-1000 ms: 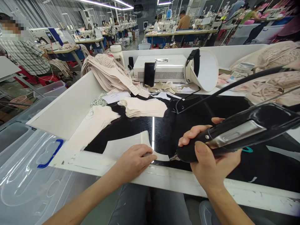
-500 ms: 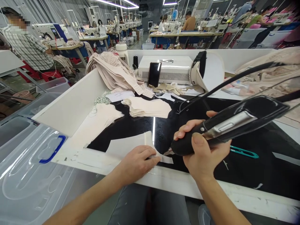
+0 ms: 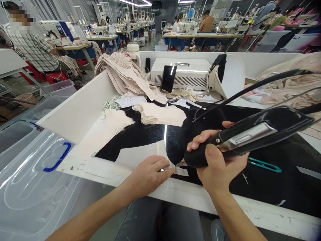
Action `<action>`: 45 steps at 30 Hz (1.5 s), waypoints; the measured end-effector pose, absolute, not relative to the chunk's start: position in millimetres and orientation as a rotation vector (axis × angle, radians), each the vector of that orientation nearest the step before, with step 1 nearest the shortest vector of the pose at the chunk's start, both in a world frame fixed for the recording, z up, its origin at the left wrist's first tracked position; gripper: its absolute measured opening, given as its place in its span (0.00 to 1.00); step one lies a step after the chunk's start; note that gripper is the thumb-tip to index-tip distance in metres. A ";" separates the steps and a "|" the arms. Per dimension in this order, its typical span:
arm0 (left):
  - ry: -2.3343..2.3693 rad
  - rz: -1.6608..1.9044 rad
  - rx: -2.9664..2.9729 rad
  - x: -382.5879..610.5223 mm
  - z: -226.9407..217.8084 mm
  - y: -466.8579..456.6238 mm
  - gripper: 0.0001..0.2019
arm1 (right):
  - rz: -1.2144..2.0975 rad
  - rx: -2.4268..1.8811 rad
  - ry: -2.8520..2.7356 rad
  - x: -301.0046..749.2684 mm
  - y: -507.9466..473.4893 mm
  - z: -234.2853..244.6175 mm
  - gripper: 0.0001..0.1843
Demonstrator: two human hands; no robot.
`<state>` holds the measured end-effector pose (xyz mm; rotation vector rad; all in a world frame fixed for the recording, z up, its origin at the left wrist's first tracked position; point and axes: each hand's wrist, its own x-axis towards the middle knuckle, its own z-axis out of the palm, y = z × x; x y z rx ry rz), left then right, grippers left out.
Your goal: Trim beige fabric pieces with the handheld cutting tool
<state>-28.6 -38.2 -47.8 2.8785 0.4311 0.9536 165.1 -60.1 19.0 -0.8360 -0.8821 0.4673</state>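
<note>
My right hand wraps round a black corded hand tool with a silver lever on its side. The tool's narrow metal tip points left and meets the edge of a white fabric piece; whether it touches cannot be told. My left hand rests on that piece near the table's front edge, thumb and index finger close together at its right end. A small shiny spot shows between them, too small to name. Beyond the hands lies a stack of cream fabric pieces.
More cream fabric lies along the left board. At the back are a phone, a white vented box and bundled fabric strips. A teal slotted tool lies right of my right hand. The cable arches over the table.
The view has shifted slightly, so the scene sits a little further right. Both hands keep nearly the same place against the white piece, and the tool tip stays at its edge.
</note>
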 end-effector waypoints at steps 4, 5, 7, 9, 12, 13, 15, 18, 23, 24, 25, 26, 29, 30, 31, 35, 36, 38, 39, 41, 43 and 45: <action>0.434 0.955 2.881 -29.6 -47.5 -38.3 0.11 | 0.492 -0.838 -0.872 164.6 -61.9 21.4 0.29; 0.435 0.949 2.880 -29.8 -47.4 -38.3 0.11 | 0.492 -0.835 -0.865 165.1 -62.6 22.4 0.29; 0.436 0.944 2.876 -30.0 -47.2 -38.5 0.12 | 0.471 -0.818 -0.850 167.3 -64.3 24.0 0.29; 0.431 0.945 2.876 -30.3 -47.0 -38.5 0.12 | 0.446 -0.799 -0.842 170.3 -65.8 24.4 0.30; 0.432 0.952 2.875 -30.8 -46.9 -38.3 0.12 | 0.439 -0.807 -0.842 174.0 -67.4 22.4 0.30; 0.436 0.949 2.875 -31.0 -46.9 -38.2 0.12 | 0.438 -0.813 -0.841 174.7 -67.7 21.4 0.30; 0.440 0.941 2.874 -31.4 -47.1 -37.9 0.12 | 0.434 -0.818 -0.842 175.5 -68.0 19.8 0.30; 0.438 0.925 2.875 -31.8 -47.7 -37.6 0.13 | 0.447 -0.833 -0.855 175.2 -68.4 19.7 0.29; 0.439 0.924 2.883 -32.9 -47.9 -37.7 0.13 | 0.460 -0.781 -0.848 171.3 -71.6 24.3 0.28; 0.442 0.922 2.883 -33.1 -47.5 -37.7 0.13 | 0.457 -0.773 -0.851 170.0 -72.6 24.9 0.28; 0.446 0.918 2.883 -33.2 -47.1 -37.7 0.13 | 0.460 -0.771 -0.856 168.7 -73.6 25.0 0.29; 0.450 0.914 2.881 -33.2 -46.6 -37.7 0.13 | 0.471 -0.774 -0.862 167.4 -74.4 24.8 0.29; 0.455 0.904 2.874 -32.7 -46.3 -37.6 0.13 | 0.509 -0.772 -0.876 164.5 -76.1 22.4 0.29; 0.452 0.902 2.874 -32.6 -46.6 -37.6 0.13 | 0.517 -0.765 -0.881 163.9 -76.4 21.4 0.29; 0.450 0.895 2.877 -32.5 -47.0 -37.6 0.13 | 0.523 -0.761 -0.887 163.5 -76.7 20.4 0.29; 0.451 0.871 2.895 -32.7 -47.9 -37.6 0.14 | 0.526 -0.764 -0.902 162.5 -77.8 18.6 0.29; 0.451 0.873 2.895 -32.7 -47.7 -37.5 0.14 | 0.525 -0.767 -0.901 162.2 -78.1 18.6 0.29; 0.452 0.889 2.890 -32.5 -46.9 -37.6 0.14 | 0.526 -0.776 -0.898 161.7 -78.6 18.9 0.28; 0.452 0.897 2.886 -32.3 -46.6 -37.6 0.13 | 0.530 -0.783 -0.896 161.7 -78.9 19.3 0.27; 0.453 0.913 2.879 -31.9 -46.3 -37.9 0.13 | 0.536 -0.797 -0.896 162.7 -79.3 20.3 0.27; 0.450 0.916 2.881 -31.8 -46.7 -38.1 0.13 | 0.527 -0.805 -0.891 165.5 -79.9 21.4 0.27; 0.448 0.901 2.892 -32.2 -47.1 -38.2 0.14 | 0.491 -0.798 -0.877 169.5 -80.8 22.3 0.28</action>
